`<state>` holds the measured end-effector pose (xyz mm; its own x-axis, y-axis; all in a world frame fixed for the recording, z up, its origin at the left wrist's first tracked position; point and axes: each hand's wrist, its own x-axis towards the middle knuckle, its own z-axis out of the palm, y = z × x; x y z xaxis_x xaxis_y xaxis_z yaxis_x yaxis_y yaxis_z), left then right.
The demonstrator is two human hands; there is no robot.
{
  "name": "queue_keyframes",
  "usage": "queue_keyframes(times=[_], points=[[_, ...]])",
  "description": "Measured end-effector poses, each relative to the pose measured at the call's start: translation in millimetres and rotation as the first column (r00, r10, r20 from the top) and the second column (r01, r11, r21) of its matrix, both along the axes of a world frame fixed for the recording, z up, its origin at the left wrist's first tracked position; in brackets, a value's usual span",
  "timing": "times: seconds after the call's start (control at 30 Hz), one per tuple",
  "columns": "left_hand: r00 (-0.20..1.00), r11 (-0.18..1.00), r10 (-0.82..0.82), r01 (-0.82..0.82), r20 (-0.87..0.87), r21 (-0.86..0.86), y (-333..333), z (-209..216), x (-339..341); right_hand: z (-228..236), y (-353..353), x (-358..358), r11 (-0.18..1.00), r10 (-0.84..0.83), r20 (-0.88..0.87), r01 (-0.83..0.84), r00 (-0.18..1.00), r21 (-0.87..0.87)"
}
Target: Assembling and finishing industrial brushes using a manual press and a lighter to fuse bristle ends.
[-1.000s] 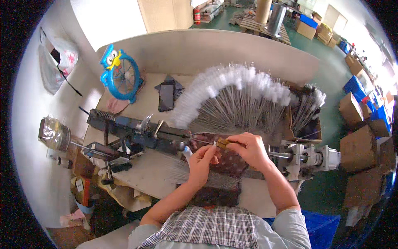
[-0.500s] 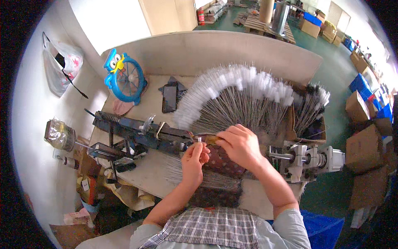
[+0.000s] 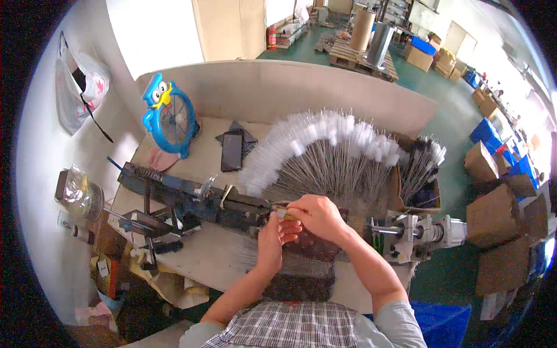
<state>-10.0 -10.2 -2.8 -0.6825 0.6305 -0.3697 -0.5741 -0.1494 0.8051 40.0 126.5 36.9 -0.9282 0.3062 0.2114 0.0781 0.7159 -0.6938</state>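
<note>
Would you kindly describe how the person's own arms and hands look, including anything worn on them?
The left hand and right hand are bare, with no gloves visible. Plain, pale grey sleeves end near the elbows, leaving both forearms uncovered.

Items around the counter (image 3: 203,142)
A blue fan (image 3: 174,123) with a bird-shaped head stands at the rear left; a dark phone (image 3: 232,153) lies to its right, overlapping a dark cloth (image 3: 249,134). A plastic bag (image 3: 93,95) hangs on the left wall (image 3: 42,145). Beyond the partition (image 3: 249,90), a pallet (image 3: 360,64) carries two upright cylinders (image 3: 380,44) (one tan, one silver); a red fire extinguisher (image 3: 271,37) stands farther left, with cardboard boxes (image 3: 492,213) at right.
</note>
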Motion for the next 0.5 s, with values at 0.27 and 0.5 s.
queue_keyframes(times=[0.27, 0.5], points=[[0.942, 0.945, 0.201, -0.259, 0.269, 0.202, 1.0, 0.2, 2.3, 0.0, -32.9, -0.9, 0.937, -0.076, -0.176, 0.131, 0.982, 0.325], [0.949, 0.943, 0.218, -0.265, 0.227, 0.203, 9.5, -2.4, 3.8, -6.1, -24.1, 6.8, 0.908, -0.092, -0.286, 0.198, 0.954, 0.369]])
